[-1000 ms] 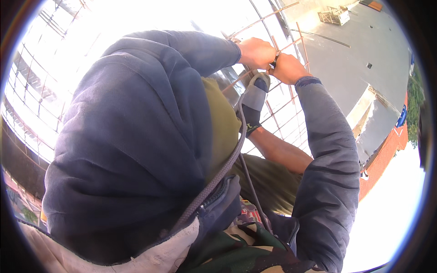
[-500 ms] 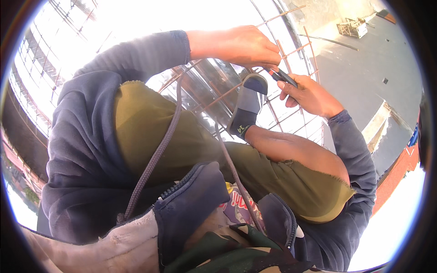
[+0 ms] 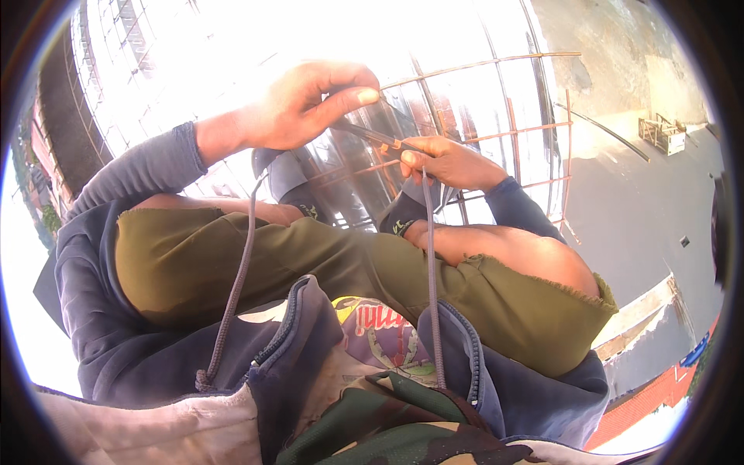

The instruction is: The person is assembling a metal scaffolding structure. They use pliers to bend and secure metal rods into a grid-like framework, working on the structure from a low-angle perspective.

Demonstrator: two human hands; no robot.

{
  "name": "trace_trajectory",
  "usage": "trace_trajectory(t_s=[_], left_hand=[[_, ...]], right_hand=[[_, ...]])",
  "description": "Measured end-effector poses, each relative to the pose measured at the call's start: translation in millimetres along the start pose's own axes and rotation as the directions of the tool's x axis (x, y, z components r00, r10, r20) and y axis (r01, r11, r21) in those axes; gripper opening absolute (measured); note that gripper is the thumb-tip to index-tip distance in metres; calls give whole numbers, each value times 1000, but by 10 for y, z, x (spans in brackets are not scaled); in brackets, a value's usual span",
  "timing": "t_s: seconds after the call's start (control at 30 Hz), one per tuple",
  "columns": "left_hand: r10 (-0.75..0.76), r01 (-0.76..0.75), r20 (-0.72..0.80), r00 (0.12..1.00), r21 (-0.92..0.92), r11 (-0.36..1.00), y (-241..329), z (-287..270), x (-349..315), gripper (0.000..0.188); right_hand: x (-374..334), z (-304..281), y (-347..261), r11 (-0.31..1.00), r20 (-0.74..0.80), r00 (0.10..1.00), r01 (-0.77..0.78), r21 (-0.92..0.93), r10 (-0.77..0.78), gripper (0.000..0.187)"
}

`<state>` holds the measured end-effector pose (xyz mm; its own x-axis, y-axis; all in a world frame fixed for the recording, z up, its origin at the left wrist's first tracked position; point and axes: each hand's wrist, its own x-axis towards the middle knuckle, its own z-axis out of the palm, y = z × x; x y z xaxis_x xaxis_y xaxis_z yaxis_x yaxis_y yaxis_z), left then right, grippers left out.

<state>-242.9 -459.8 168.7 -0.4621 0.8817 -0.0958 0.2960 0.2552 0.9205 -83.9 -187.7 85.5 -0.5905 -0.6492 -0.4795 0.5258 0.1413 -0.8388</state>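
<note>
My right hand [image 3: 451, 163] is closed around a dark tool with orange parts [image 3: 364, 133], thumb on top; its exact kind is not clear. The tool's dark end reaches toward my left hand [image 3: 310, 107], just beneath its fingers. Thumb and forefinger of that left hand are pinched together, and what they hold, if anything, is too fine to make out. Both hands are above a grid of thin rusty steel bars [image 3: 515, 133]. My shoes stand on or over the grid, the right shoe [image 3: 411, 203] just below the right hand.
Glare washes out much of the grid toward the far left. Beyond its right edge lies a grey concrete surface [image 3: 620, 209] with a dark rod [image 3: 604, 130] and a small wooden crate [image 3: 661, 136]. Two hanging hood cords, the left cord [image 3: 242, 287] and right cord [image 3: 432, 271], dangle before me.
My left hand has drawn back to the left, away from the bars. My right hand has also come left and nearer, carrying the tool, now pointing left. My left shoe has come into view.
</note>
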Motion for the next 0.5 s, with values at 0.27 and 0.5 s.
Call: trace_trajectory(t_s=[0.27,0.5], left_hand=[[-487,418,-149,861,-339,843,-113,-327,36,32],[-216,187,-541,813,-110,976,-109,-1069,526,33]], right_hand=[[180,-309,-290,612,-246,885,53,-789,-394,66],[85,-184,-212,473,-178,943,-26,-881,-281,50]])
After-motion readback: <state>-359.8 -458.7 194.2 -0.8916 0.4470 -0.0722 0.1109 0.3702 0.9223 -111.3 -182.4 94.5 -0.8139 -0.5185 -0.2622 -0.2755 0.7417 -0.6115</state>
